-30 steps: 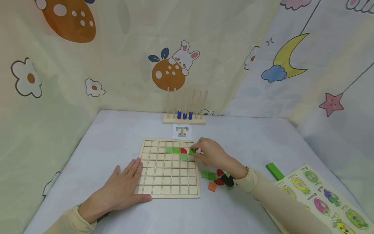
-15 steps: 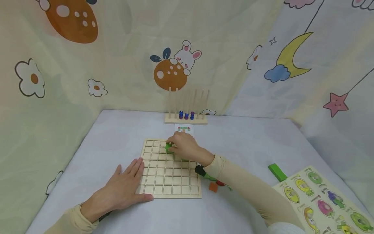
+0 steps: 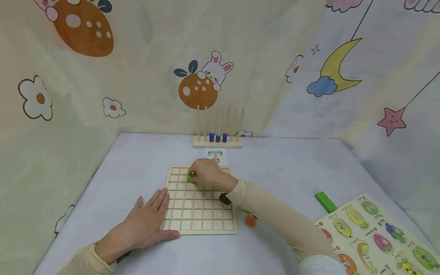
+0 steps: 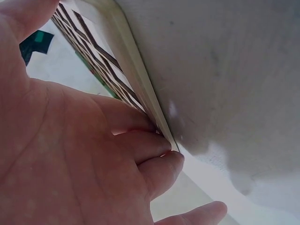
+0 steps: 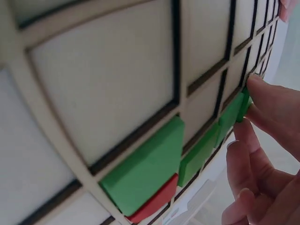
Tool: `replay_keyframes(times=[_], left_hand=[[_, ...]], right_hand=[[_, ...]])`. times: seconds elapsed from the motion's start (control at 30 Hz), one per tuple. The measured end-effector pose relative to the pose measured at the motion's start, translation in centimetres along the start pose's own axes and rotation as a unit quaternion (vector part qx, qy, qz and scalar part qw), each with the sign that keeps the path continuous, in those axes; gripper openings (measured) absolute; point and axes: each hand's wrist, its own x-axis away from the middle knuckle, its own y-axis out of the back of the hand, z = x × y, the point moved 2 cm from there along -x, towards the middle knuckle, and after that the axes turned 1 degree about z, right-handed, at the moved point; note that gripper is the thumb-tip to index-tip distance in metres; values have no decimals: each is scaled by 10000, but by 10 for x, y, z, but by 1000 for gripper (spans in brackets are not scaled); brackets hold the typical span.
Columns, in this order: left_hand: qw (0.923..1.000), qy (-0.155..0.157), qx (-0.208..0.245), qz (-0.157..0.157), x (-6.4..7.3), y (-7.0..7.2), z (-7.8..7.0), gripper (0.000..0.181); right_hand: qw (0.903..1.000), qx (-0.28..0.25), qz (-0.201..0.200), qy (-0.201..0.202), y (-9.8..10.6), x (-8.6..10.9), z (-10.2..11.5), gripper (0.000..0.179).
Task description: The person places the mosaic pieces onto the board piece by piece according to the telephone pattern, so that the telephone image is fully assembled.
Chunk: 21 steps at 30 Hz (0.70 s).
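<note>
A wooden grid board (image 3: 197,232) lies on the table in the head view. My right hand (image 3: 207,173) reaches over its upper rows and pinches a green square tile (image 3: 191,177) between thumb and finger, at a cell of the second row. The right wrist view shows that pinched tile (image 5: 244,105) beside more green tiles (image 5: 147,164) and a red tile (image 5: 157,199) on the board. Straight-fingered, my left hand (image 3: 144,219) rests against the board's left edge, thumb on the near corner. The right hand hides part of the tile row in the head view.
Behind the board lie a pattern card (image 3: 220,154) and a peg stand (image 3: 217,143) with blue beads. An orange tile (image 3: 250,220) and green pieces (image 3: 242,209) lie right of the board. Farther right are a green block (image 3: 325,202) and a fruit picture board (image 3: 368,233).
My right hand has moved left across the board with a green tile, from its right edge to the third column or so. My left hand has stayed at the board's left edge.
</note>
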Motion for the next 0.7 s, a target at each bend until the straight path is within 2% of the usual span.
replay_keyframes(times=[0.27, 0.7], left_hand=[[9999, 6, 48, 88, 0, -1, -1, 124], [10000, 13, -33, 61, 0, 0, 0, 124]], right_hand=[[9998, 85, 147, -61, -4, -2, 0, 20], [9994, -249, 184, -179, -4, -4, -2, 26]])
